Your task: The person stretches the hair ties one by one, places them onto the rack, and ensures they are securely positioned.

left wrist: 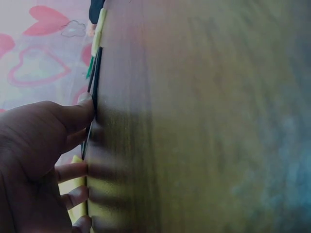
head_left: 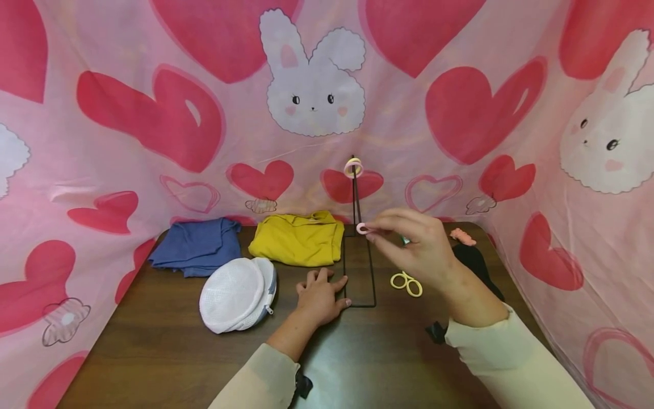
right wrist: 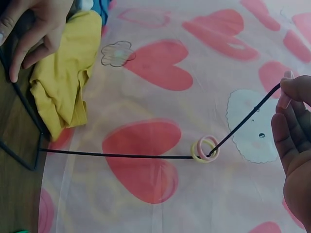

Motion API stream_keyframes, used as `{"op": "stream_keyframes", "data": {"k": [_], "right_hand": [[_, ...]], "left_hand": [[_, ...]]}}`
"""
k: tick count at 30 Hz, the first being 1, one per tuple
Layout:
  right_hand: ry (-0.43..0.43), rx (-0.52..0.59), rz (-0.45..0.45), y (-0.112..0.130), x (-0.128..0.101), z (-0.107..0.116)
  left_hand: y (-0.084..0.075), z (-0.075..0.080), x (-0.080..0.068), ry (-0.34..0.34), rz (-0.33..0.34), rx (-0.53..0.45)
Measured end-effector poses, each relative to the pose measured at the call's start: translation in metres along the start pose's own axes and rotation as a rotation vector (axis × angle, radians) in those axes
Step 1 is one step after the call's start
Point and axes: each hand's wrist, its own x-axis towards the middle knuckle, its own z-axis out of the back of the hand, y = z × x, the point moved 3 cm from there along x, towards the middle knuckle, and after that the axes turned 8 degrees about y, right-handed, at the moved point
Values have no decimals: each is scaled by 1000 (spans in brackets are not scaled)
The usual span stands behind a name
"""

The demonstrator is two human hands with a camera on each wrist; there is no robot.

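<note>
My right hand (head_left: 421,241) pinches a small pink hair tie (head_left: 360,229) between thumb and fingers. In the right wrist view, that hair tie (right wrist: 285,94) is right at the free tip of the slanting arm of a black wire stand (right wrist: 121,155). A pink and a yellow hair tie (right wrist: 208,148) hang at the bend of the arm. Spread over the table, my left hand (head_left: 319,298) presses the near left side of the stand's rectangular base (head_left: 374,278) with its thumb and forefinger; in the left wrist view, the thumb (left wrist: 87,104) lies along the wire.
Left of the stand lie a folded yellow cloth (head_left: 298,238), a folded blue cloth (head_left: 199,247) and a white mesh bag (head_left: 235,295) with a zip. To its right are two yellow hair ties (head_left: 406,283), a coral coiled item (head_left: 462,236) and a black item (head_left: 475,267).
</note>
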Motion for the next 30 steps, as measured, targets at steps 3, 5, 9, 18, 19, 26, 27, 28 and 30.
{"op": "stream_keyframes", "data": {"k": [3, 5, 9, 18, 19, 26, 27, 28, 30], "right_hand": [[-7, -22, -14, -5, 1, -1], [-9, -33, -30, -10, 2, -2], [-21, -32, -82, -22, 3, -5], [-80, -61, -148, -53, 6, -19], [-89, -67, -154, -57, 7, -21], [-137, -120, -216, -77, 17, -31], [-139, -127, -227, -80, 19, -32], [-141, -133, -239, -83, 21, -33], [-151, -141, -258, -89, 25, -34]], "left_hand": [[-1, 1, 0, 3, 4, 2], [-1, 1, -1, 3, 6, 2], [-1, 2, -1, 7, 8, 4], [-2, 2, -3, 29, 4, 2], [-2, 2, -3, 28, 4, 0], [-2, 2, -2, 20, 3, 5], [-2, 2, -2, 18, 3, 6], [-2, 2, -2, 17, 3, 8], [-2, 2, -2, 13, -1, 11]]}}
